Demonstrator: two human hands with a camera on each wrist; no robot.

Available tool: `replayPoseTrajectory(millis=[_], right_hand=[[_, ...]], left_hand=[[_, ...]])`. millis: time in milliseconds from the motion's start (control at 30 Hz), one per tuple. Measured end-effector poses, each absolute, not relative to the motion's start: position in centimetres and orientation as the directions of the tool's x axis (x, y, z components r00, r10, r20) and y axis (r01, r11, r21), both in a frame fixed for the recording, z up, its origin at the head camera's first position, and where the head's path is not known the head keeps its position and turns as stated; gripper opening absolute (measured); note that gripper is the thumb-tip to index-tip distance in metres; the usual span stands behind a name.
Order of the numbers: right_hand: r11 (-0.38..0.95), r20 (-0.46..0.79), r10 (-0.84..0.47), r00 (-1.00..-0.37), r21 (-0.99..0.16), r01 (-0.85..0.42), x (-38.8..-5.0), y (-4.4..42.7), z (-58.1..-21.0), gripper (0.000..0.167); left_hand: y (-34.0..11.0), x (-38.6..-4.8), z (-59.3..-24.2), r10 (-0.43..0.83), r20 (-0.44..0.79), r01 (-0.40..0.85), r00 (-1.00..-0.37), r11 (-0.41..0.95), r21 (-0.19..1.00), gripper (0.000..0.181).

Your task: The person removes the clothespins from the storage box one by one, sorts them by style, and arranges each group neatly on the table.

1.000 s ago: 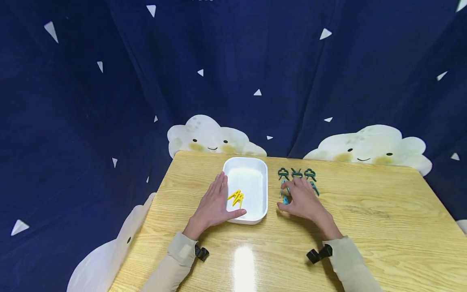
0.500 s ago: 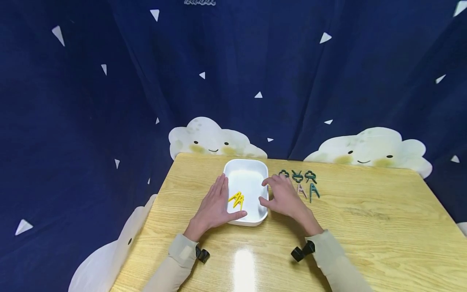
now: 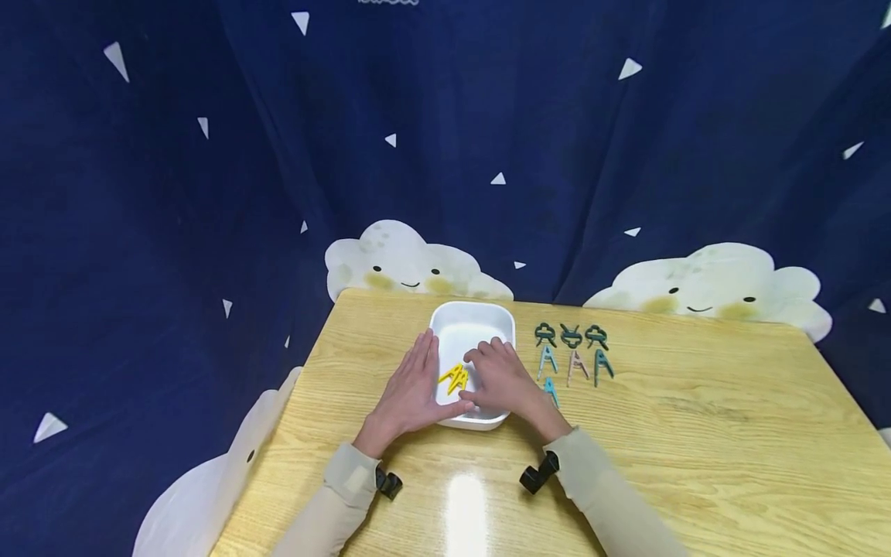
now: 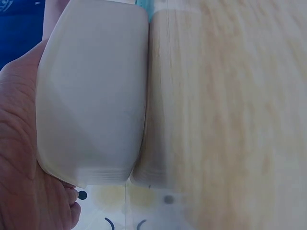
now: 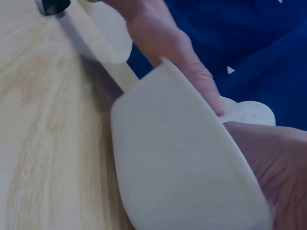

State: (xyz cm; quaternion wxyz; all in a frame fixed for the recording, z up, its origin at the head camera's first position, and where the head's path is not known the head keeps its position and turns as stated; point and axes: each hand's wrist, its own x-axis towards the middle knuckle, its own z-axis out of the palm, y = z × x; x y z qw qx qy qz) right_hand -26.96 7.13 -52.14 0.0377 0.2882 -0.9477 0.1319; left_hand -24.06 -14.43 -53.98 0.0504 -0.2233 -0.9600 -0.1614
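Note:
My left hand (image 3: 409, 387) lies along the left wall of a white tray (image 3: 473, 311), fingers straight and thumb stretched over the near rim. The palm touches the tray's outer wall (image 4: 93, 91) in the left wrist view. Inside the tray, two yellow clothespins (image 3: 455, 377) lie close together. My right hand (image 3: 503, 377) reaches over the tray's right side, thumb and index finger spread apart just right of the clothespins. Nothing shows between them. In the right wrist view, the tray wall hides most of the right hand's fingers.
Right of the tray, three dark green clips (image 3: 571, 336) stand in a row on the wooden table (image 3: 696, 418). Below them lie a light blue clothespin (image 3: 547, 360), a pink one (image 3: 576, 366) and a teal one (image 3: 602, 364). Another blue clothespin (image 3: 551, 391) lies nearest.
My right hand has moved left from the blue clothespins, over the tray's right rim and in beside the yellow clothespins. Both blue clothespins now show on the table. The left hand stays put.

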Motion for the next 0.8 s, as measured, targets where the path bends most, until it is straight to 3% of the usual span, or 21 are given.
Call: replayPoseTrajectory(millis=[133, 367, 633, 800], right_hand=[[0.811, 0.117, -0.544, -0.831, -0.182, -0.556, -27.2, 6.0, -52.4, 0.063], [0.791, 0.072, -0.597, -0.799, -0.108, -0.602, -27.6, 5.3, -52.8, 0.052], [0.738, 0.083, -0.656, -0.75, -0.135, -0.661, -27.6, 5.5, -53.1, 0.036], [0.721, 0.112, -0.666, -0.738, -0.156, -0.675, -27.7, 5.5, -53.1, 0.035]], left_hand=[[-14.4, -24.0, -53.9, 0.413, 0.162, 0.443, -0.896, 0.844, 0.301, 0.138], [-14.3, -23.9, -53.8, 0.417, 0.156, 0.445, -0.895, 0.841, 0.307, 0.136], [-14.3, -24.0, -53.9, 0.419, 0.166, 0.45, -0.893, 0.846, 0.286, 0.136], [-14.4, -24.1, -54.0, 0.415, 0.151, 0.441, -0.897, 0.849, 0.292, 0.137]])
